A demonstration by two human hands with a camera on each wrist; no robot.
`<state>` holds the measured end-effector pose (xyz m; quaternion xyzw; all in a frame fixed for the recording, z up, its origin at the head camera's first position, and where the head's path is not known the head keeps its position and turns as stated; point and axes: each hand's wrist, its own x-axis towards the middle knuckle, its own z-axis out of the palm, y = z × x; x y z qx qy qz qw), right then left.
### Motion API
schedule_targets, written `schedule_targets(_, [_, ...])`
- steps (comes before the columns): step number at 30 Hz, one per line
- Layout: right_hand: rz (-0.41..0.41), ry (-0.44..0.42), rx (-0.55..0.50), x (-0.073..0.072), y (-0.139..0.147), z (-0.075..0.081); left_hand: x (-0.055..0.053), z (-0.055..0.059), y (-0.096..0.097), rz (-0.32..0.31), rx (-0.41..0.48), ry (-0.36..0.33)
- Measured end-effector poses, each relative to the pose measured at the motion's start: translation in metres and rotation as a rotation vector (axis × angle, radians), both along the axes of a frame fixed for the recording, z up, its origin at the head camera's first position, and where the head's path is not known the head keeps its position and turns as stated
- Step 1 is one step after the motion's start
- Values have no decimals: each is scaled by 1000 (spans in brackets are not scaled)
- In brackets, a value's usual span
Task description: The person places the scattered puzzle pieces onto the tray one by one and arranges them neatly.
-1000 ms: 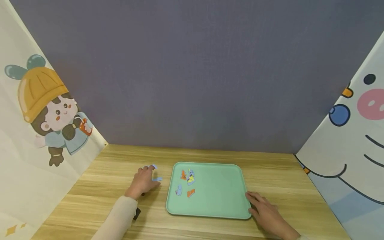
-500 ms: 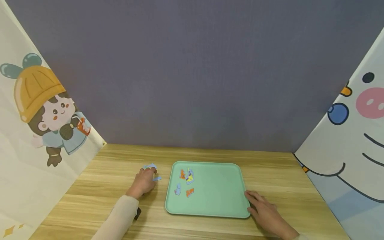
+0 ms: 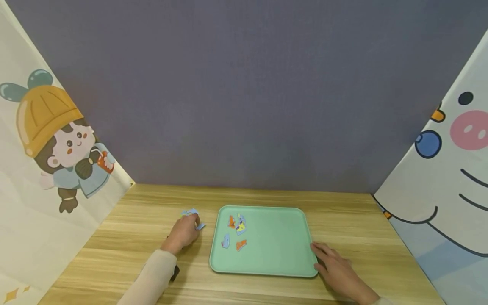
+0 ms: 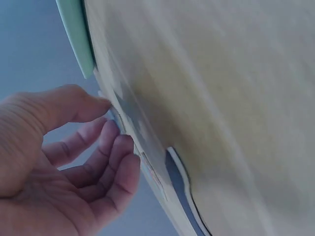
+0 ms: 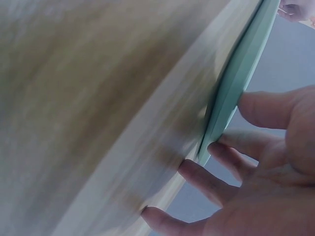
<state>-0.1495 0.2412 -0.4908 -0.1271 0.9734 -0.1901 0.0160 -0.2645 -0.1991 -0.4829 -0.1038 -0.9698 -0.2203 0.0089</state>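
At the left of the table my left hand (image 3: 184, 232) pinches a blue puzzle piece (image 3: 201, 226) between thumb and fingertips; only its edge (image 4: 117, 120) shows in the left wrist view. More light-blue puzzle pieces (image 3: 189, 212) lie just beyond the knuckles, partly covered by the hand. My right hand (image 3: 337, 270) rests against the right rim of a green tray (image 3: 278, 243), thumb and fingertips touching it, other fingers on the tabletop. On the tray's left side lie two orange pieces (image 3: 241, 245), a blue piece (image 3: 225, 241) and a yellow-and-blue piece (image 3: 241, 226).
A wooden table (image 3: 343, 216) carries everything. Behind it rises a grey wall panel (image 3: 244, 106). Cartoon-printed sheets stand at the left and right sides. In the left wrist view, another puzzle piece (image 4: 182, 191) lies near the hand. A dark object (image 3: 175, 273) shows by the left sleeve.
My left thumb and fingers have drawn together on the blue piece, which now sits tilted. The pieces beyond the hand show more. The right hand and tray have stayed put.
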Motion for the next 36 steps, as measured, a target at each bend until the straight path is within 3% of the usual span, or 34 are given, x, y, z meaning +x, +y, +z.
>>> schedule_targets(8, [11,17,13,-6,1,2,-3,8,15,-49,87,50])
schedule_targets(17, [16,69,30,-15,4,2,-2,23,46,-190,104,196])
schedule_targets(26, [31,66,25,-22,6,3,-9,29,76,-263,133,207])
schedule_targets(31, [37,64,27,-25,8,3,-18,31,104,-298,123,174])
schedule_targets(36, [34,55,29,-25,8,2,-26,30,130,-292,82,120])
